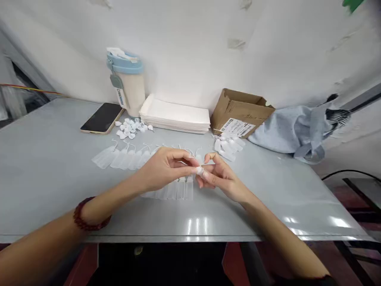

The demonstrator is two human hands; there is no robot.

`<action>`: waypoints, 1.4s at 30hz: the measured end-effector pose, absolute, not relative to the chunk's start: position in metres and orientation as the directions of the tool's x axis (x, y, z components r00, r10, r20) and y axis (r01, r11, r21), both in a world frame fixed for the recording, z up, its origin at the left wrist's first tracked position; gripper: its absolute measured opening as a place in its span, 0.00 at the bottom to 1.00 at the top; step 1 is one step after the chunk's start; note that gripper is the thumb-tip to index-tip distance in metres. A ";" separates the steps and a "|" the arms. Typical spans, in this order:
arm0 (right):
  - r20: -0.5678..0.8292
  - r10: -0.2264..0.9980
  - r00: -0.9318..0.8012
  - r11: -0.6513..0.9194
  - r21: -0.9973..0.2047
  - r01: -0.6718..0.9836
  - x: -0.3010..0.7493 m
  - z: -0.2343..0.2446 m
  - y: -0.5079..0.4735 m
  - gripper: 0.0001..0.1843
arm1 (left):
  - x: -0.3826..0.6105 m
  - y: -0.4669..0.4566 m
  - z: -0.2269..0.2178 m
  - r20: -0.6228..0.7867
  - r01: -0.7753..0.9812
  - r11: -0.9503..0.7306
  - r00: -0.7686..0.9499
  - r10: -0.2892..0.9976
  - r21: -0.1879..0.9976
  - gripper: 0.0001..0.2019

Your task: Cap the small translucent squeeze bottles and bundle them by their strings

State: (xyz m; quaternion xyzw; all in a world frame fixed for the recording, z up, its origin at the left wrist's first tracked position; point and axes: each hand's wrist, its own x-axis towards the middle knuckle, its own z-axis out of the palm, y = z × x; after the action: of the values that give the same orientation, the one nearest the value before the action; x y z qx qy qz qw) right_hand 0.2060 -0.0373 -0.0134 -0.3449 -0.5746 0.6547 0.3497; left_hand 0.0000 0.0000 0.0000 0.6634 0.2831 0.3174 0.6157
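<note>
Over the middle of the table, my left hand is closed in a pinch, thumb and finger meeting at a small white piece. My right hand pinches the same piece from the other side, its index finger bent and raised. The fingers partly cover the piece, so its exact kind does not show. Below and behind the hands lie rows of flat white translucent tags with thin string loops. Another small heap of such tags rests to the right, in front of the cardboard box.
A pile of small white pieces lies beside a phone and a blue-lidded cup. Along the wall stand a stack of white sheets or envelopes, a cardboard box and a light-blue cloth bag. The grey table ends close to me.
</note>
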 end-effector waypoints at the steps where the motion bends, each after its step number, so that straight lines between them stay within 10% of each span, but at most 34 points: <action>1: -0.063 0.868 -0.493 -0.101 -0.994 -0.052 0.204 -0.014 -0.038 0.15 | 0.001 0.000 0.000 0.078 -0.016 -0.088 0.633 0.771 0.996 0.06; 42: -0.052 0.936 -0.348 0.158 -0.821 0.548 0.190 -0.013 -0.044 0.08 | 0.006 -0.001 -0.008 0.007 0.116 -0.089 0.573 0.819 0.989 0.07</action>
State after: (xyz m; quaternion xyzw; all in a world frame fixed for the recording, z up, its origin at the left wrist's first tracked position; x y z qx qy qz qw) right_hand 0.1905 -0.0441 -0.0135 -0.5152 -0.7201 0.3943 0.2460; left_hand 0.0059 -0.0010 -0.0077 0.6723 0.3478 0.3042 0.5784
